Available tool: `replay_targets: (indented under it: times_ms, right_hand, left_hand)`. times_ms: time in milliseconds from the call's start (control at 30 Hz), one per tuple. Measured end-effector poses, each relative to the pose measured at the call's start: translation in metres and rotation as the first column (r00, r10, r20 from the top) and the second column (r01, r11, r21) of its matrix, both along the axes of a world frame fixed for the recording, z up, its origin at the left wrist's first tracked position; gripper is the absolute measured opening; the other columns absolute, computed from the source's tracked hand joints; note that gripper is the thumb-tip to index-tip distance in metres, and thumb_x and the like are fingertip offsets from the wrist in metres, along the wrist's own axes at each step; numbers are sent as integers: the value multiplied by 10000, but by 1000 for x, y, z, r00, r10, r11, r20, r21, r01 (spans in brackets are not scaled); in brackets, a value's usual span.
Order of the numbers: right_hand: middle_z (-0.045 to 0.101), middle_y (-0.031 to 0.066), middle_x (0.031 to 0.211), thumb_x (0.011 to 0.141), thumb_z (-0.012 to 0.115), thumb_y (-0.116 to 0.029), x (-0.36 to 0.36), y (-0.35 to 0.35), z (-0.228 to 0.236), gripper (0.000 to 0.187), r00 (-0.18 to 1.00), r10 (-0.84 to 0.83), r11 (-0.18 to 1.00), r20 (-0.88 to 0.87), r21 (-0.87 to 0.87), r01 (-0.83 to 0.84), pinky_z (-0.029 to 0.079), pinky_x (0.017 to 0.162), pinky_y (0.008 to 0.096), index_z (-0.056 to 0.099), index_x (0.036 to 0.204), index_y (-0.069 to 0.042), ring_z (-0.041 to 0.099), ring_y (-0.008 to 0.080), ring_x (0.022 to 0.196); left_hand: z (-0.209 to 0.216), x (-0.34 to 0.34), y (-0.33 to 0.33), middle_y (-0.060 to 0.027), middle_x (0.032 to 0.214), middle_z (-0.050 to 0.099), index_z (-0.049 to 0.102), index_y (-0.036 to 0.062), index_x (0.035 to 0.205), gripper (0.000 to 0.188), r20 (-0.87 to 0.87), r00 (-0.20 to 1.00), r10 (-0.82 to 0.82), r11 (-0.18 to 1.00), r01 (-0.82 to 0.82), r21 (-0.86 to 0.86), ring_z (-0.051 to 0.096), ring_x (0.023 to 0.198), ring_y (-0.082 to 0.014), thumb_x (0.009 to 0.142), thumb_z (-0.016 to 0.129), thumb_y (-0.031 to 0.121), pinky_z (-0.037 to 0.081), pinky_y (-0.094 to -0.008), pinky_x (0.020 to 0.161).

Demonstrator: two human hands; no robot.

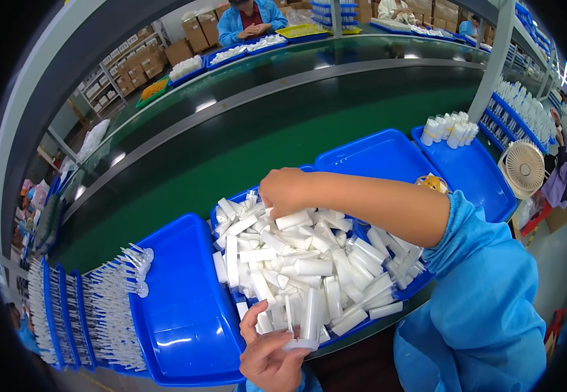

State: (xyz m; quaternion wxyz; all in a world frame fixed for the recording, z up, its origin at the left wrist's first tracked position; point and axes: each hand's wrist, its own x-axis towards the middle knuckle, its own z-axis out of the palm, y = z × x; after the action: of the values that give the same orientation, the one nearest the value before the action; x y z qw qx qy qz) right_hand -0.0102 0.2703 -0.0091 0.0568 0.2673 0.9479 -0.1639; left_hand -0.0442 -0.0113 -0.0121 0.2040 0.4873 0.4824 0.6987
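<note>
Near the front edge of a blue tray (421,282), my left hand (272,363) grips a translucent plastic tube (310,313) by its wider lower end. The tube stands nearly upright, and my index finger is raised away from it. At the far side of the same tray, my right hand (286,191) reaches across with its fingers curled down into a heap of white plastic tubes (314,267). What those fingertips pinch, if anything, is hidden behind the hand. The heaped tubes lie in all directions, some with clear ends.
Blue trays (189,297) (375,157) flank the heap. At the left, stacked trays hold thin clear parts (110,307). Banded white tubes (450,129) stand in the far-right tray, near a fan (524,166). Beyond runs a green conveyor belt (231,144); a co-worker in blue (251,23) sits across it.
</note>
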Motion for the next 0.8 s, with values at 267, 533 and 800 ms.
replay_targets:
  times_ms: [267, 533, 800]
  right_hand:
    - [648, 87, 862, 679, 677, -180, 13, 1, 7, 144, 993, 58, 998, -103, -9, -59, 492, 706, 376, 626, 777, -87, 626, 248, 821]
    - [632, 99, 935, 683, 692, -184, -6, -11, 7, 273, 994, 98, 989, 39, 108, -101, 488, 741, 371, 598, 918, -80, 612, 274, 884]
    - [607, 111, 771, 751, 671, -243, 30, -12, 17, 215, 804, 41, 995, -593, -51, -88, 465, 626, 351, 614, 776, -36, 585, 224, 711]
  left_hand:
    - [-5, 1, -11, -238, 1119, 518, 597, 12, 908, 194, -96, 995, -3, 989, -12, -147, 429, 1140, -347, 723, 651, -5, 340, -435, 928]
    - [-4, 6, -9, -135, 959, 609, 607, 30, 909, 162, -142, 990, -11, 995, -4, -104, 413, 1148, -336, 753, 648, 24, 299, -450, 960]
    - [1, 0, -3, -96, 869, 640, 636, 49, 847, 139, -244, 970, 2, 999, -15, -49, 488, 1034, -293, 717, 642, -1, 295, -466, 955]
